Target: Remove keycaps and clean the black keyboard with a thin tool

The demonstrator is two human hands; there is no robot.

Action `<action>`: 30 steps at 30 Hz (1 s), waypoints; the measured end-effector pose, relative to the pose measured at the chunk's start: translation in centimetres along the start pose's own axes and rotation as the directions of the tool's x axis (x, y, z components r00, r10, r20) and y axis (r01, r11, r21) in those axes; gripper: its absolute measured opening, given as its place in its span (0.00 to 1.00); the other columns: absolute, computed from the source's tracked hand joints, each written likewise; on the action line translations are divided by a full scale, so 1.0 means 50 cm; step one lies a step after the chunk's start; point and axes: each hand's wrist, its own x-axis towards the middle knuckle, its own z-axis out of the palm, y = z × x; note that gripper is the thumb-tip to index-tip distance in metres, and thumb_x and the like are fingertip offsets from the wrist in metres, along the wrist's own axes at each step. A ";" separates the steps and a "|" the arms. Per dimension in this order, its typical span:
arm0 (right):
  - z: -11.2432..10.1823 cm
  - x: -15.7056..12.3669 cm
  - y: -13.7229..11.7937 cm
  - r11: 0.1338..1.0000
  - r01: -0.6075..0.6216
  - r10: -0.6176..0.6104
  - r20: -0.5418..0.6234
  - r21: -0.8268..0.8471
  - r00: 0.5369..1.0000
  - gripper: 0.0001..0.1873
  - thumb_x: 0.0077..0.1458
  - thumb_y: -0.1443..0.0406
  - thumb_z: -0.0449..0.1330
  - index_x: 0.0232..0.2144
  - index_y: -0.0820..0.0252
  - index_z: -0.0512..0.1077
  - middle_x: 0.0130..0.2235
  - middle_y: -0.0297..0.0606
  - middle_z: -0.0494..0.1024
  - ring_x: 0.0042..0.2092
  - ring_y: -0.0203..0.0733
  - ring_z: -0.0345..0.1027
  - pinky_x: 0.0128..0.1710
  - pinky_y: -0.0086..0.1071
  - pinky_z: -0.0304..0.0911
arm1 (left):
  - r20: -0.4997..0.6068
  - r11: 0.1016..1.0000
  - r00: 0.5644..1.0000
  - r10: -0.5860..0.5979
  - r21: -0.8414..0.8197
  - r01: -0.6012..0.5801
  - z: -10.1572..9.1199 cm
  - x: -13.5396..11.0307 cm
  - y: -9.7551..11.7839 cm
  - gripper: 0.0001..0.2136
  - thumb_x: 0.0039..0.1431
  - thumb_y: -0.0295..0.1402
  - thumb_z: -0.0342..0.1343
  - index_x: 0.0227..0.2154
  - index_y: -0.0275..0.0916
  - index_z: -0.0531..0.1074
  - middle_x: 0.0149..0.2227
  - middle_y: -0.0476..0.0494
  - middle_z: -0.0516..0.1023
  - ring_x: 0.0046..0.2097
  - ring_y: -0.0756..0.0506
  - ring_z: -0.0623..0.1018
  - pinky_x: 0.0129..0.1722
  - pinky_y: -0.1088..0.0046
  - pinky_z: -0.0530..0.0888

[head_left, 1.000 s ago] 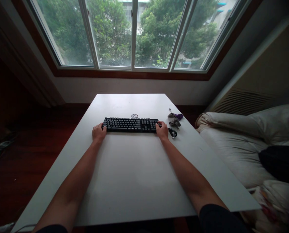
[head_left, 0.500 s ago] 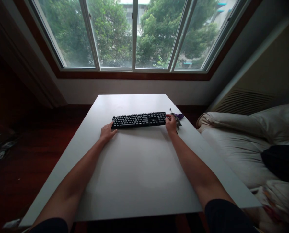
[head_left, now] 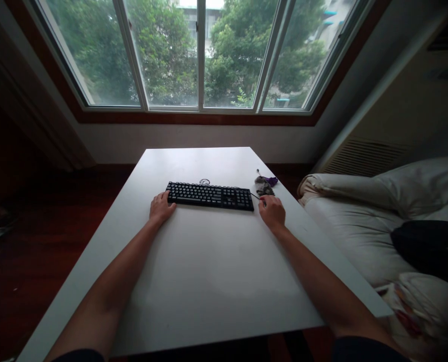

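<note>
A black keyboard (head_left: 210,195) lies across the white table (head_left: 209,281), a little past its middle. My left hand (head_left: 161,207) rests at the keyboard's left end with its fingers curled against that end. My right hand (head_left: 272,211) is on the table just right of the keyboard and apart from it, fingers curled. A thin black cable (head_left: 254,195) runs from the keyboard's right end into those fingers. Where the rest of the cable goes under the hand is hidden.
A small grey and purple bundle (head_left: 264,183) lies behind my right hand near the table's right edge. A small wire loop (head_left: 204,181) sits behind the keyboard. White bedding (head_left: 359,211) with a black item (head_left: 427,246) stands to the right. A large window (head_left: 199,50) faces me.
The keyboard's right end swung away and came back; it now lies flat. My right hand let go of the keyboard's end and moved right onto the cable. My left hand stayed at the left end.
</note>
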 end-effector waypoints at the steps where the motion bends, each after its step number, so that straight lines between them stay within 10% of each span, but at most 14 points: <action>1: -0.010 -0.002 0.012 0.997 -0.005 0.004 -0.007 -0.079 1.000 0.17 0.64 0.61 0.52 0.49 0.60 0.75 0.50 0.52 0.77 0.53 0.56 0.67 0.53 0.44 0.62 | 0.004 1.000 1.000 -0.001 0.002 0.001 0.000 0.000 0.000 0.31 0.61 0.41 0.56 0.66 0.40 0.62 0.64 0.35 0.68 0.63 0.34 0.68 0.65 0.56 0.63; 8: -0.011 0.025 0.090 0.941 -0.246 0.316 0.339 -0.233 0.886 0.18 0.60 0.55 0.58 0.48 0.57 0.76 0.42 0.49 0.81 0.44 0.55 0.74 0.41 0.40 0.65 | 0.006 1.000 1.000 0.007 0.002 -0.007 -0.004 -0.002 0.003 0.31 0.61 0.41 0.56 0.66 0.40 0.61 0.64 0.36 0.69 0.63 0.35 0.68 0.65 0.57 0.64; 18: 0.054 0.244 -0.010 0.824 -0.360 0.284 0.230 0.438 0.931 0.19 0.61 0.52 0.60 0.45 0.60 0.74 0.36 0.41 0.80 0.29 0.39 0.71 0.30 0.31 0.66 | -0.011 0.997 1.000 0.029 0.074 -0.028 -0.005 -0.002 0.014 0.30 0.62 0.42 0.55 0.66 0.39 0.62 0.63 0.33 0.69 0.60 0.34 0.70 0.61 0.57 0.66; 24: 0.092 0.327 0.005 0.968 -0.243 0.245 0.040 -0.065 0.969 0.21 0.61 0.52 0.59 0.50 0.57 0.77 0.54 0.52 0.75 0.56 0.57 0.65 0.55 0.47 0.62 | -0.009 0.997 0.999 0.038 0.072 -0.038 -0.020 -0.012 0.026 0.29 0.63 0.43 0.55 0.65 0.42 0.63 0.61 0.34 0.71 0.59 0.34 0.70 0.59 0.56 0.67; 30: 0.123 0.313 0.123 0.962 -0.240 0.271 0.339 -0.130 0.901 0.36 0.61 0.42 0.54 0.61 0.56 0.71 0.60 0.53 0.71 0.59 0.60 0.64 0.56 0.47 0.61 | 0.008 0.998 0.999 0.031 0.049 -0.032 -0.025 -0.011 0.029 0.26 0.65 0.44 0.54 0.64 0.45 0.65 0.58 0.36 0.72 0.58 0.35 0.70 0.58 0.56 0.67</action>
